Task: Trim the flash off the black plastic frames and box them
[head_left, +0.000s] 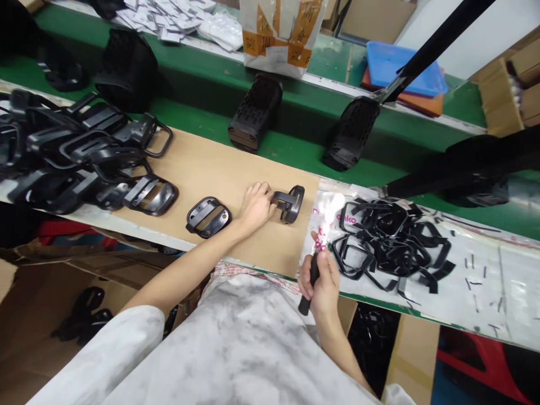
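Observation:
My left hand (pixel 256 207) reaches over the brown cardboard sheet, its fingers curled on one end of a black plastic bracket (pixel 292 203) that stands tilted on its side. Closed around the black handle of a tool (pixel 313 277) is my right hand (pixel 324 281), near the front edge of the bench. The tool's working end is not clear, so its kind cannot be told. A second black bracket (pixel 210 217) with a crossbar lies flat to the left of my left hand. Black rectangular frame-like strips (pixel 392 242) are heaped to the right of my right hand.
Many black brackets (pixel 84 149) are piled at the left of the cardboard sheet (pixel 202 163). Black perforated housings (pixel 256 112) stand on the green conveyor (pixel 295 132) behind. A taped bag (pixel 280 34) and blue tray (pixel 405 67) sit farther back. Dark poles slant in from the right.

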The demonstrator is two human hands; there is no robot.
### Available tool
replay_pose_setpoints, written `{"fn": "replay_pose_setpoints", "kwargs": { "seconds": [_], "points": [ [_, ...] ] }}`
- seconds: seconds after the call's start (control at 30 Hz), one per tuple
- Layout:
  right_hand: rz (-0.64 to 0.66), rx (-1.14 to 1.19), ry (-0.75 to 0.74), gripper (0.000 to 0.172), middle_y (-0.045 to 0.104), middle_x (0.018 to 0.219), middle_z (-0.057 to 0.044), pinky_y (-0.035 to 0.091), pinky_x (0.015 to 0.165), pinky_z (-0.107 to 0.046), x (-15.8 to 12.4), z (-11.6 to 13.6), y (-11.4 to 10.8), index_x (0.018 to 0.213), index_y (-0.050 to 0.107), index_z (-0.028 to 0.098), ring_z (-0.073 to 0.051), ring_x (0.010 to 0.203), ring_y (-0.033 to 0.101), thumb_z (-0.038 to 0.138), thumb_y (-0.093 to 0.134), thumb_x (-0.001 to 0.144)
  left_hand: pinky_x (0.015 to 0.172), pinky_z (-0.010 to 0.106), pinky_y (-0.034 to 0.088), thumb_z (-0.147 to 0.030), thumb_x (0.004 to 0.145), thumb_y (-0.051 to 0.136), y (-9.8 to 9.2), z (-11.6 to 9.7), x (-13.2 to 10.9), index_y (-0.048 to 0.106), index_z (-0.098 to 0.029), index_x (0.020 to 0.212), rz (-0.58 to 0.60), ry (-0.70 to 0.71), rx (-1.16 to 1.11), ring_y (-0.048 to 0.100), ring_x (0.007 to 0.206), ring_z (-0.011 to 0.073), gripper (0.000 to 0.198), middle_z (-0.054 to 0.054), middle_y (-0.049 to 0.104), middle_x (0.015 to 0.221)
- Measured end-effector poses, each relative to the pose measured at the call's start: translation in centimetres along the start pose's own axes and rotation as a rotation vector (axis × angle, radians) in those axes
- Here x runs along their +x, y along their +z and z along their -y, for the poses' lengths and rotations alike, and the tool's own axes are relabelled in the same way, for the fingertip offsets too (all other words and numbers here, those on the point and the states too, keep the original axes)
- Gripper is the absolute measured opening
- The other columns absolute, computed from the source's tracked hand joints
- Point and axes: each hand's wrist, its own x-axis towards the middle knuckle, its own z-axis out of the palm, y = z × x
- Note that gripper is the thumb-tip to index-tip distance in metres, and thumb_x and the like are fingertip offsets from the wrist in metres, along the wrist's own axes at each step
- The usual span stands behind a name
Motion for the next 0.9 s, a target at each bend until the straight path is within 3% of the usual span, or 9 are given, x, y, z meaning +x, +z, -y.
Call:
{"fn": "replay_pose_setpoints", "kwargs": {
  "seconds": [0.07, 0.17, 0.23, 0.37, 0.5, 0.63, 0.73, 0.83, 0.9],
  "points": [
    [-0.025, -0.055, -0.036, 0.065, 0.047, 0.055, 0.012, 0.028, 0.029, -0.016, 0.0, -0.5, 0.3, 0.145, 0.057, 0.025, -0.005, 0.034, 0.029, 0.068, 0.063, 0.097, 0.1, 0.047, 0.047, -0.023, 0.1, 0.052, 0.1, 0.1, 0.0, 0.074, -0.013, 0.107, -0.005, 0.001, -0.001, 0.058, 0.114, 0.0344, 0.025, 0.017, 0.067, 0.117],
    [0.135, -0.152, 0.194, 0.072, 0.048, 0.055, 0.012, 0.026, 0.028, -0.016, 0.8, -1.3, 0.0, 0.143, 0.059, 0.021, -0.005, 0.033, 0.028, 0.069, 0.071, 0.09, 0.098, 0.047, 0.047, -0.023, 0.1, 0.052, 0.1, 0.3, 0.1, 0.073, -0.014, 0.106, -0.014, -0.003, 0.0, 0.058, 0.113, 0.0342, 0.024, 0.017, 0.067, 0.115],
    [0.187, -0.169, 0.254, 0.07, 0.05, 0.057, 0.012, 0.026, 0.027, -0.016, 1.4, -1.2, -0.7, 0.144, 0.059, 0.021, -0.004, 0.033, 0.026, 0.066, 0.071, 0.091, 0.098, 0.046, 0.047, -0.023, 0.1, 0.053, 0.0, 0.4, 0.2, 0.073, -0.015, 0.104, -0.019, -0.004, -0.005, 0.059, 0.112, 0.0337, 0.022, 0.016, 0.067, 0.115],
    [0.097, -0.3, 0.054, 0.068, 0.055, 0.061, 0.01, 0.031, 0.029, -0.018, 1.9, 0.3, -2.2, 0.144, 0.06, 0.02, -0.005, 0.033, 0.033, 0.064, 0.068, 0.093, 0.093, 0.044, 0.048, -0.025, 0.101, 0.054, -0.4, 0.3, 0.2, 0.069, -0.018, 0.093, -0.054, 0.009, -0.12, 0.06, 0.105, 0.0299, 0.019, 0.014, 0.067, 0.109],
    [0.05, -0.537, -0.096, 0.066, 0.059, 0.067, 0.007, 0.037, 0.037, -0.02, 3.0, 1.3, -3.2, 0.148, 0.06, 0.018, -0.008, 0.04, 0.041, 0.056, 0.07, 0.094, 0.082, 0.035, 0.051, -0.032, 0.106, 0.051, -1.2, -0.6, -0.6, 0.055, -0.022, 0.078, -0.189, 0.038, -0.438, 0.059, 0.088, 0.0206, 0.03, 0.006, 0.058, 0.091],
    [0.055, -0.857, -0.292, 0.057, 0.075, 0.089, -0.005, 0.059, 0.072, -0.035, 4.9, 1.2, -4.0, 0.147, 0.064, 0.019, -0.022, 0.077, 0.066, 0.047, 0.066, 0.098, 0.076, 0.031, 0.05, -0.041, 0.108, 0.051, -2.4, -1.7, -1.9, 0.053, -0.022, 0.079, -0.303, 0.168, -0.536, 0.056, 0.082, 0.0173, 0.035, 0.004, 0.054, 0.092],
    [0.028, -1.032, -0.434, 0.052, 0.072, 0.117, -0.016, 0.055, 0.099, -0.05, 5.8, 1.3, -4.5, 0.144, 0.067, 0.016, -0.032, 0.108, 0.067, 0.04, 0.059, 0.099, 0.073, 0.031, 0.048, -0.048, 0.107, 0.055, -3.3, -2.2, -2.7, 0.056, -0.021, 0.081, -0.396, 0.287, -0.476, 0.055, 0.081, 0.0171, 0.037, 0.004, 0.054, 0.092],
    [-0.04, -1.031, -0.534, 0.047, 0.065, 0.128, -0.019, 0.052, 0.107, -0.054, 5.2, 2.0, -4.2, 0.138, 0.072, 0.016, -0.033, 0.121, 0.063, 0.037, 0.061, 0.097, 0.07, 0.031, 0.046, -0.053, 0.104, 0.059, -4.0, -2.3, -3.3, 0.056, -0.021, 0.079, -0.483, 0.355, -0.443, 0.052, 0.077, 0.016, 0.041, 0.004, 0.053, 0.091],
    [0.025, -0.905, -0.566, 0.043, 0.064, 0.133, -0.016, 0.053, 0.106, -0.05, 4.1, 2.6, -3.5, 0.138, 0.072, 0.023, -0.03, 0.122, 0.063, 0.035, 0.064, 0.098, 0.07, 0.031, 0.046, -0.056, 0.103, 0.06, -4.3, -2.5, -3.6, 0.057, -0.021, 0.079, -0.505, 0.362, -0.447, 0.051, 0.076, 0.016, 0.043, 0.004, 0.053, 0.09]
  ]
}}
